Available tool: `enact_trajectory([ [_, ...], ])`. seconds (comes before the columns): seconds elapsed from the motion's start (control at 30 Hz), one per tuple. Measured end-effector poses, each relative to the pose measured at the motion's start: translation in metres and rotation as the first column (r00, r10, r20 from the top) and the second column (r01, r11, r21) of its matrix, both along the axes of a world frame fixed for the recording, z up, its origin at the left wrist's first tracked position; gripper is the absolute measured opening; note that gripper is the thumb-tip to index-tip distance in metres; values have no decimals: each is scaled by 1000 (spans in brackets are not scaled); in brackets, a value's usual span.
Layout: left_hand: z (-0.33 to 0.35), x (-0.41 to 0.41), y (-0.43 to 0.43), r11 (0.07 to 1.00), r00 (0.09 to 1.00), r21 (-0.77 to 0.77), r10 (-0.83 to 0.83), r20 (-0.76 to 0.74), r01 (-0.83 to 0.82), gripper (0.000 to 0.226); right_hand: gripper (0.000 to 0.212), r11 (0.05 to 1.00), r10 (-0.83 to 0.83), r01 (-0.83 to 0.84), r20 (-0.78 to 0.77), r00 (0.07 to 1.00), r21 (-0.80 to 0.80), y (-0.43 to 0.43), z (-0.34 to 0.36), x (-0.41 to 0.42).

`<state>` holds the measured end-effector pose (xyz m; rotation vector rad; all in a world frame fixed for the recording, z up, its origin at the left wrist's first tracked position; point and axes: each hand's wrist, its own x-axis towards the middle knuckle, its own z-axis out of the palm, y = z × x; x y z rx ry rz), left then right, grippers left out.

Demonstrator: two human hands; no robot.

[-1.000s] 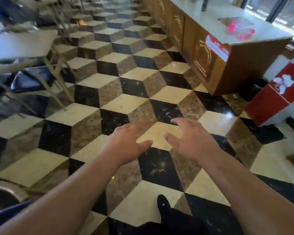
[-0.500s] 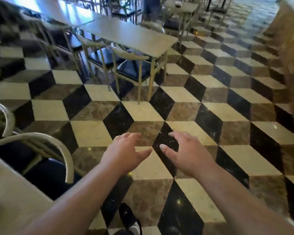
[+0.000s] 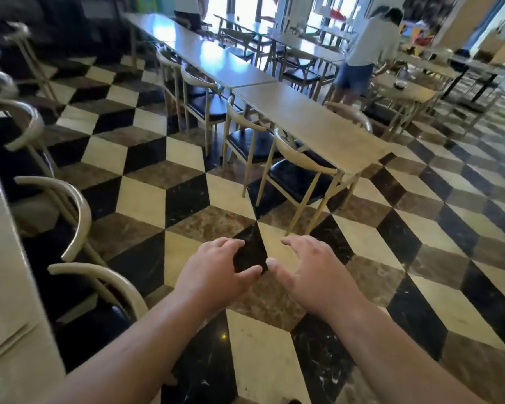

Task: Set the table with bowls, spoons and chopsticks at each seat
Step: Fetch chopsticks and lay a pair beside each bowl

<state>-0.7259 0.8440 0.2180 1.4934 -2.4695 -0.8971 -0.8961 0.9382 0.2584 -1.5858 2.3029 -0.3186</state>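
A: Both empty: left hand, right hand, fingers loosely spread, just short of long table.
B: Bowls, spoons?
A: None visible. Possible chopsticks on near table opposite it, blurred. Likely light: pinch mid-length. Bowls probably breakable: cup underneath.

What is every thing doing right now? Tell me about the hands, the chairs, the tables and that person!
Left hand, open, fingers loosely curled, holding nothing.
Right hand, open, holding nothing.
Nearest chair, pushed in under the middle table.
Left table, has thin sticks, likely chopsticks, lying flat on it.
Person in the back, standing, leaning over a far table.
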Motion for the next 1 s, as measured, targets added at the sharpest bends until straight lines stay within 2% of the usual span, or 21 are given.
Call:
enact_trajectory([
  [0.17, -11, 30, -76, 976, 976, -12, 219, -8, -219, 78, 65, 983, 182, -182, 21, 983, -33, -112, -11, -1],
  [0.3, -20, 56, -135, 913, 914, -36, 406, 19, -406, 77, 67, 923, 385, -385, 61, 921, -17, -216, -20, 14],
  [0.37, -21, 68, -158, 850, 849, -51, 526, 53, -524, 76, 67, 873, 487, -488, 70, 871, -5, -263, -18, 25],
  [0.5, -22, 97, -189, 660, 653, -34, 749, 112, -750, 77, 68, 763, 642, -646, 89, 761, 27, -343, -10, 57],
  [0.57, -20, 113, -194, 537, 529, -50, 841, 116, -842, 83, 68, 677, 731, -736, 102, 674, 14, -380, -6, 81],
  [0.63, -16, 126, -194, 411, 407, -24, 909, 95, -912, 74, 68, 562, 824, -827, 83, 561, 12, -412, -8, 113],
  [0.73, -18, 146, -182, 271, 270, 3, 958, 96, -963, 65, 67, 365, 929, -931, 64, 364, 5, -438, -10, 170],
  [0.9, -28, 193, -159, 16, 18, 32, 998, 59, -999, 67, 69, 80, 995, -997, 56, 81, 11, -441, -17, 278],
  [1.0, -42, 226, -157, -77, -77, 17, 997, 11, -997, 67, 69, -27, 999, -999, 33, -26, 30, -434, -28, 333],
])
